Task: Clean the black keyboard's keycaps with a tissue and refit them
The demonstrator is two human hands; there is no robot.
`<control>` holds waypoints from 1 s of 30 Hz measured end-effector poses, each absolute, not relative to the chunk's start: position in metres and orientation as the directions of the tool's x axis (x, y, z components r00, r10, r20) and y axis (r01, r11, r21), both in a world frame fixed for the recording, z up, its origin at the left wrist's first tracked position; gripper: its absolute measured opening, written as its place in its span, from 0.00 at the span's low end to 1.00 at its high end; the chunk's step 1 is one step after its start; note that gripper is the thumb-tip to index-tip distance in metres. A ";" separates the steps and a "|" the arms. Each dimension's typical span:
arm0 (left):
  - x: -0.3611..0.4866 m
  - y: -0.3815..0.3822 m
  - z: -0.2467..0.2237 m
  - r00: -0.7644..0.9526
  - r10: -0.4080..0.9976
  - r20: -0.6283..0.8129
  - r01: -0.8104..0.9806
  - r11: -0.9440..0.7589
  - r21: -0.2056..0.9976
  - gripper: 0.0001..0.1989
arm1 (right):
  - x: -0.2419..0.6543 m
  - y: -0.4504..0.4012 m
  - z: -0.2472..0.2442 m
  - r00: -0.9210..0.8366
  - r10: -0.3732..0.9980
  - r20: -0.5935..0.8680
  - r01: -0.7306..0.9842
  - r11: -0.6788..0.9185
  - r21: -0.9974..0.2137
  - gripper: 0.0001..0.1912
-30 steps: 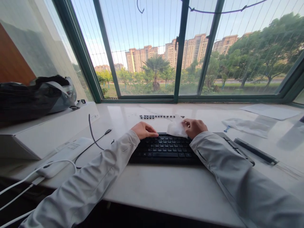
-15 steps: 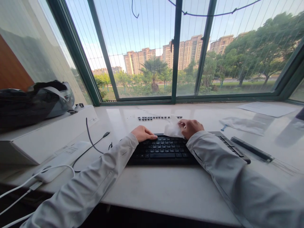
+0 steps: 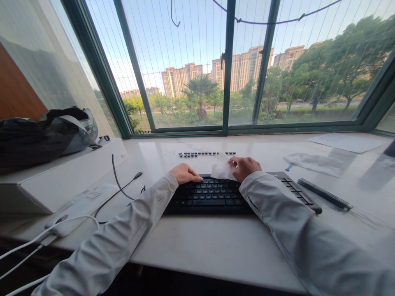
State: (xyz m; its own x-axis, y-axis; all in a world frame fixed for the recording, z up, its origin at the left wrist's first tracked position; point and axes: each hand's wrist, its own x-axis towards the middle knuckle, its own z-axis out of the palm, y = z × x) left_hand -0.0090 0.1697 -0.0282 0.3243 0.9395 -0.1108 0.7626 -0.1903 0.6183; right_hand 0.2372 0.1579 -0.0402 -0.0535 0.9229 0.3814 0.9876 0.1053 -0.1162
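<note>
Over the last second: small movement only. Your right hand [image 3: 246, 167] and the white tissue [image 3: 221, 169] sit a touch further left against the row of small dark pieces [image 3: 191, 155], and more of those pieces now show past the tissue's right side. Part of that drift is your head turning; the whole view slides a little left too.

Right grip: narrow, thumb and fingers pinching the tissue. Its lower edge lies over the back rows of the keyboard [image 3: 210, 202], right of your left fingertips; its tip points up toward the window. How hard it presses, you can't tell from here.

Left hand [image 3: 185, 174]: no clear change, staying at the keyboard's back edge, left of the tissue. Fingers close together, thumb forward. Whether they pinch the edge or just rest on it, cannot tell.

Keyboard: flat on the pale tabletop [image 3: 216, 242], under both your wrists, long side toward you. Loose pieces undisturbed behind it.

What it means, as a judgement: slow, short work along the back rows, left hand probably steadying. The tissue's nearness to the loose row is worth watching; a wide sweep could scatter it.
</note>
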 end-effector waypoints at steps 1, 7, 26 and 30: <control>-0.009 0.170 -0.029 0.345 0.933 -0.099 0.756 -0.214 0.618 0.21 | 0.237 0.157 -0.040 -0.056 0.925 0.377 0.988 0.107 -0.115 0.19; -0.004 0.176 -0.034 0.278 0.960 -0.028 0.803 -0.216 0.555 0.25 | 0.233 0.154 -0.037 -0.102 0.919 0.381 0.990 0.132 -0.052 0.19; -0.012 0.181 -0.040 0.080 0.921 0.381 0.808 -0.283 0.516 0.14 | 0.268 0.153 -0.005 -0.087 0.876 0.475 0.990 0.131 -0.061 0.25; -0.006 0.174 -0.047 0.256 0.817 0.517 0.820 -0.466 0.332 0.10 | 0.370 0.125 -0.008 0.235 0.906 0.353 0.969 -0.245 -0.017 0.25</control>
